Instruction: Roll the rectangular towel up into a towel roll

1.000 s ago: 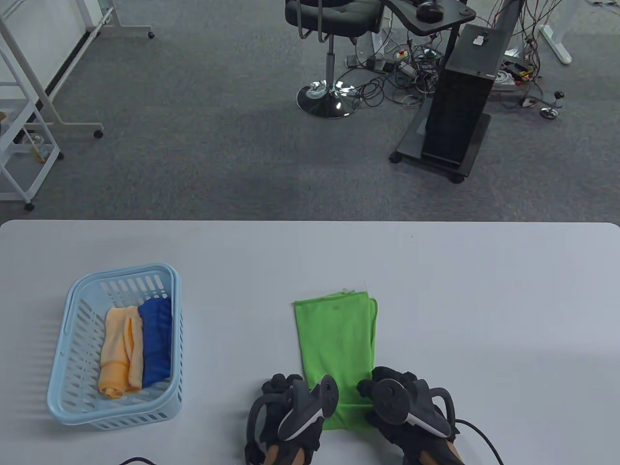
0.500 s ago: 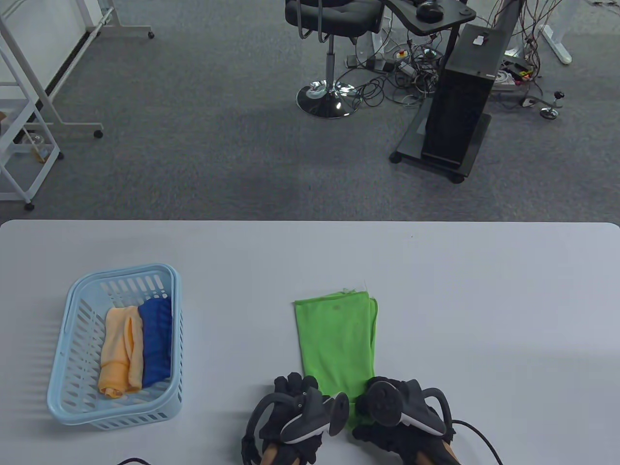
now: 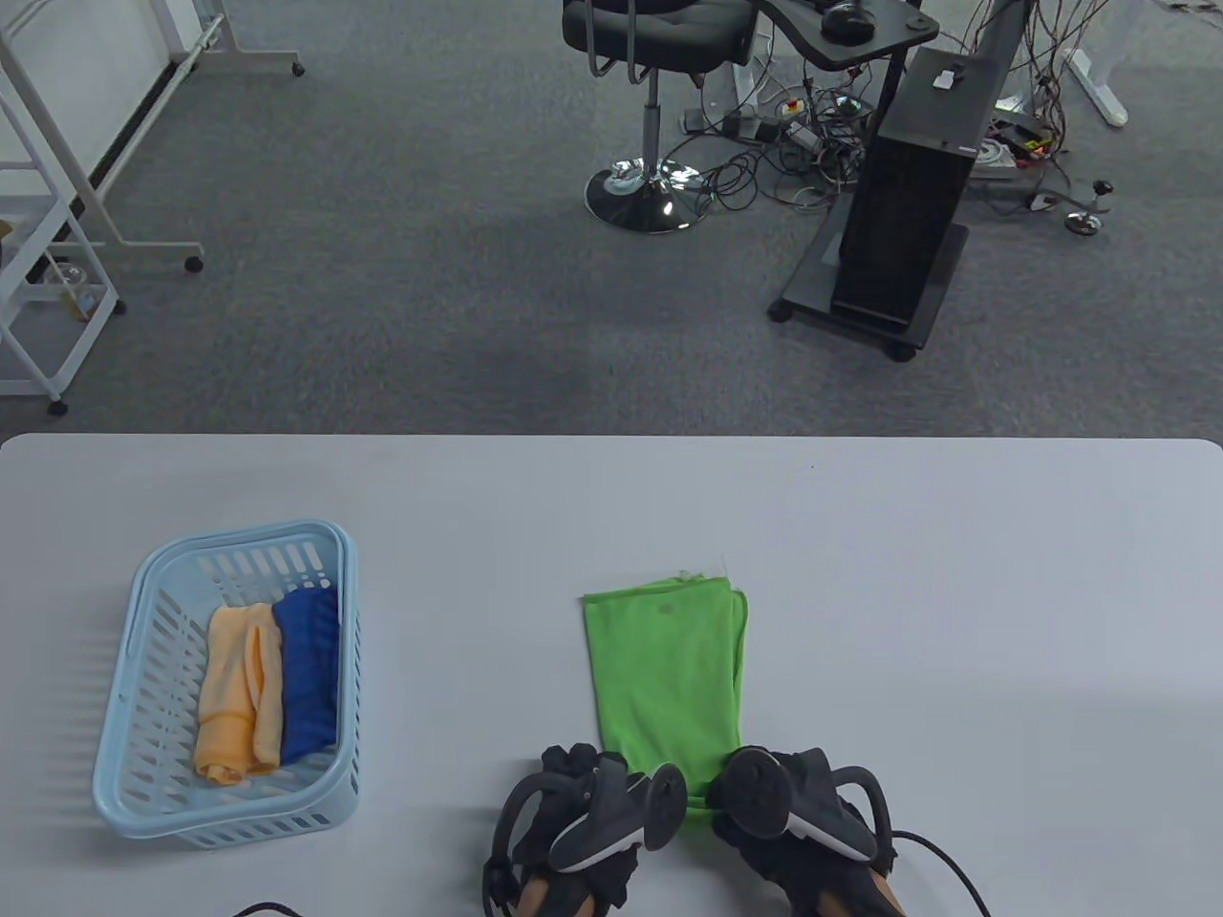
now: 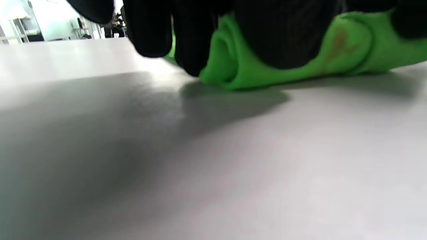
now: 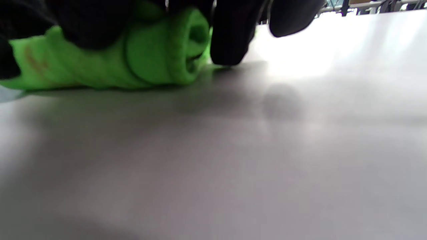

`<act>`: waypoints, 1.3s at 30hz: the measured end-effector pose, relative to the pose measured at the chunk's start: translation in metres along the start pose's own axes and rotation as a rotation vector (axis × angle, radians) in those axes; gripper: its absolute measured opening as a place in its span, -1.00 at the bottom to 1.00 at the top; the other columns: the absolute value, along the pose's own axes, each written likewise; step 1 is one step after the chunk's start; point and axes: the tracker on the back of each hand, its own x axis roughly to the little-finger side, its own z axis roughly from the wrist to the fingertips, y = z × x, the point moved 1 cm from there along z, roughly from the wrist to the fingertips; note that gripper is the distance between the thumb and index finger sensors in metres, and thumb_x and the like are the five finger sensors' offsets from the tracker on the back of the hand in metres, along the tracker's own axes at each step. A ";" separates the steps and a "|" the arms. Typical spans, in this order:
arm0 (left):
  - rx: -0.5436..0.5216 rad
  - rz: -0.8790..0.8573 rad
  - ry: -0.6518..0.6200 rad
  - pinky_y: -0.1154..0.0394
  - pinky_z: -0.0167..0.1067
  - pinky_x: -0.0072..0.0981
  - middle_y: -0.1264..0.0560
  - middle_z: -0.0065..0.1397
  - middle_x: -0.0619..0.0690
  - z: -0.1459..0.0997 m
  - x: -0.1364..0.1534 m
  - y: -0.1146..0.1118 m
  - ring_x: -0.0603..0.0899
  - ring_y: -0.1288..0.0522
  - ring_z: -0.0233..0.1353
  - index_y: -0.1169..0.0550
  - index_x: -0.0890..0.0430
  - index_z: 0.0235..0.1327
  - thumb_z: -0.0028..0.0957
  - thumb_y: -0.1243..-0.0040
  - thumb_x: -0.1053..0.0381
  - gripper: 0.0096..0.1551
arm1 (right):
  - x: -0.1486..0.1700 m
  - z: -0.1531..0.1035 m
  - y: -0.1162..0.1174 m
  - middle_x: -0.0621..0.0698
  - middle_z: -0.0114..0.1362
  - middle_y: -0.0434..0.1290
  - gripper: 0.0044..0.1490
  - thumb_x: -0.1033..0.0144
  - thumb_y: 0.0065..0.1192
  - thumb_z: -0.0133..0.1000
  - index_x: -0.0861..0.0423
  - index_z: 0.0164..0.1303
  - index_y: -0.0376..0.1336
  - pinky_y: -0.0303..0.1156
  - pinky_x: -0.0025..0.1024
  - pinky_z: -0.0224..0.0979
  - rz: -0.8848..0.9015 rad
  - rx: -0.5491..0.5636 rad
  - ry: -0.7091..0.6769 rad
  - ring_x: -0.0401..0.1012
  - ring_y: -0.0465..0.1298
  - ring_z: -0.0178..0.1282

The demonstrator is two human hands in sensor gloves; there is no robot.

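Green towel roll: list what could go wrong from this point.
1. The green towel lies slightly skewed on the table, so the roll may drift and come out cone-shaped.
2. The roll's end by the right hand looks loose in the right wrist view, with an open core; it may slacken.
3. The left hand sits at the very edge and could slip off.

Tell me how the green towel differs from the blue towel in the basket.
The green towel lies on the table, mostly flat; the blue towel sits in the light-blue basket beside an orange towel. Only the green towel's near end is rolled, gripped by the left hand and right hand; the blue towel looks fully bundled, untouched. Both are plain cloth.
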 end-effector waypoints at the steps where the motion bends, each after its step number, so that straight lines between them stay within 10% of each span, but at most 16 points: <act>1: 0.001 -0.018 0.003 -0.18 0.38 0.38 -0.59 0.27 0.05 -0.001 0.001 0.002 0.32 -0.39 0.46 -0.66 -0.09 0.09 -0.20 -0.23 -0.14 -0.45 | 0.001 -0.001 -0.002 0.00 0.43 0.24 -0.38 0.06 0.13 -0.19 -0.09 0.10 0.34 0.16 0.18 0.51 0.012 -0.009 -0.006 -0.04 0.36 0.44; 10: 0.000 -0.014 0.016 -0.26 0.34 0.37 -0.76 -0.15 0.01 0.004 -0.002 0.003 0.24 -0.54 0.34 -0.72 -0.08 0.00 -0.19 -0.16 -0.16 -0.47 | 0.003 0.000 -0.004 0.02 0.40 0.24 -0.35 0.02 0.21 -0.22 -0.13 0.13 0.31 0.16 0.16 0.51 0.002 0.052 0.015 -0.04 0.34 0.42; 17: -0.006 -0.009 0.030 -0.03 0.41 0.41 -0.32 0.39 0.07 0.006 -0.006 0.001 0.33 -0.21 0.49 -0.34 -0.24 0.24 -0.18 -0.26 -0.16 -0.34 | -0.009 0.000 -0.004 -0.01 0.34 0.28 -0.42 0.18 0.39 -0.30 -0.07 -0.03 0.34 0.21 0.14 0.49 -0.048 0.180 -0.024 -0.07 0.38 0.37; 24: -0.048 0.075 -0.001 -0.09 0.40 0.39 -0.42 0.40 0.09 0.004 -0.015 0.005 0.33 -0.26 0.49 -0.58 -0.23 0.14 -0.10 -0.17 -0.04 -0.51 | -0.007 -0.001 -0.006 -0.01 0.30 0.41 -0.43 0.18 0.29 -0.24 -0.06 0.00 0.49 0.27 0.13 0.46 -0.101 0.159 0.006 -0.06 0.49 0.32; 31: 0.064 0.099 -0.005 -0.01 0.42 0.42 -0.31 0.50 0.14 0.008 -0.017 -0.005 0.37 -0.16 0.55 -0.41 -0.03 0.40 -0.29 -0.27 -0.31 -0.10 | -0.006 0.001 0.005 0.06 0.46 0.15 0.03 -0.19 0.31 -0.39 0.02 0.31 0.23 0.13 0.21 0.52 -0.124 -0.031 0.035 0.02 0.26 0.49; 39: 0.023 0.018 0.014 -0.11 0.40 0.39 -0.49 0.35 0.08 0.005 -0.009 0.001 0.34 -0.29 0.49 -0.62 -0.03 0.16 -0.20 -0.13 -0.20 -0.35 | -0.001 0.000 0.001 0.00 0.38 0.25 -0.27 0.00 0.19 -0.24 -0.07 0.18 0.35 0.15 0.18 0.51 -0.043 0.014 0.023 -0.01 0.33 0.45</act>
